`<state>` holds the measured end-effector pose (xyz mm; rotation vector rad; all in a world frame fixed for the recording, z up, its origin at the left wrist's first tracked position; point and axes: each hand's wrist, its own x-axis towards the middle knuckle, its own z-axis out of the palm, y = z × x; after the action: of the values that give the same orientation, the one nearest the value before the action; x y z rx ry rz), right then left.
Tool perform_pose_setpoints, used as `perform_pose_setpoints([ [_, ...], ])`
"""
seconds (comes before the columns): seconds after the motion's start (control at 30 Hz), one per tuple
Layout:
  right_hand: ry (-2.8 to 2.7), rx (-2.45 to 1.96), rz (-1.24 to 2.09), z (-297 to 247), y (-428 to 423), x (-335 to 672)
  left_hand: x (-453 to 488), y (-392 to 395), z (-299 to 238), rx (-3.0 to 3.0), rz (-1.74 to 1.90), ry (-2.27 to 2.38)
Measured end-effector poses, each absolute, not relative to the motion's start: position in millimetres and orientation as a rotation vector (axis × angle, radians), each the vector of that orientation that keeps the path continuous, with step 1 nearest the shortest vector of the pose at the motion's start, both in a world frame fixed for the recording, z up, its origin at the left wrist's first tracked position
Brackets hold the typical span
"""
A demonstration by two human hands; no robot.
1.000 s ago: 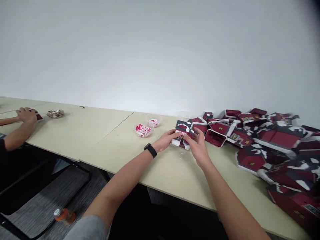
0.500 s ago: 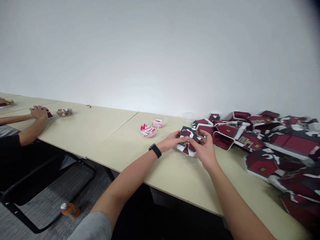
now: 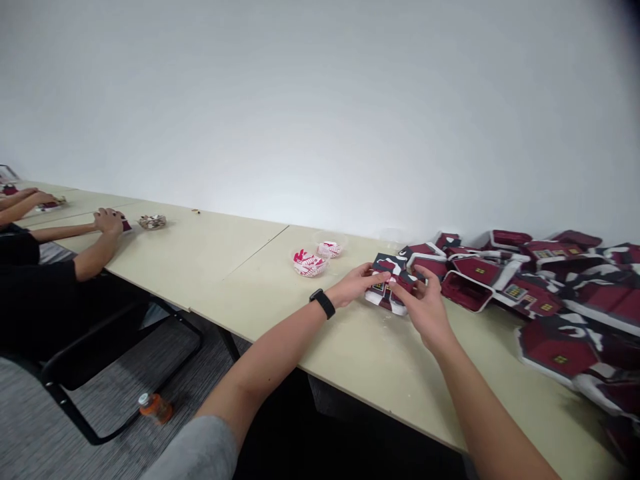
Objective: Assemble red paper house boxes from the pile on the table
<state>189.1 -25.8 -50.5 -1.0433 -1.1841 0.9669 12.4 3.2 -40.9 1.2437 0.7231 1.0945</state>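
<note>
Both hands clamped on a folded card house point(image 3: 387, 287) on the pale table point(image 3: 240, 280): my left hand point(image 3: 357, 281) at its left side, my right hand point(image 3: 425, 310) at its right, fingers together on the dark, snow-patterned roof. Walls maroon, trim white. Just left of the house, two clear plastic tubs point(image 3: 309, 263) hold red-and-white paper pieces. A heap of maroon card house parts point(image 3: 540, 287) touches the house's right side. Well left of the house, a co-worker's hand point(image 3: 109, 221) lies near a small dish of tan scraps point(image 3: 152, 221).
</note>
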Motion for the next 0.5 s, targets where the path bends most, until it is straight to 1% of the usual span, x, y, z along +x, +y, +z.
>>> perform_pose_setpoints([
  [0.13, -1.194, -1.026, 0.975, -46.9, -29.7, 187.7, 12.2, 0.6, -37.8, 1.237, 1.088, 0.703],
  [0.37, -1.251, -1.038, 0.786, -50.9, -28.5, 190.8, 16.2, 0.4, -39.4, 1.295, 1.064, 0.640],
  [0.5, -1.260, -1.038, 0.735, -55.0, -25.1, 193.0, 16.8, 1.6, -42.9, 1.343, 1.033, 0.648],
])
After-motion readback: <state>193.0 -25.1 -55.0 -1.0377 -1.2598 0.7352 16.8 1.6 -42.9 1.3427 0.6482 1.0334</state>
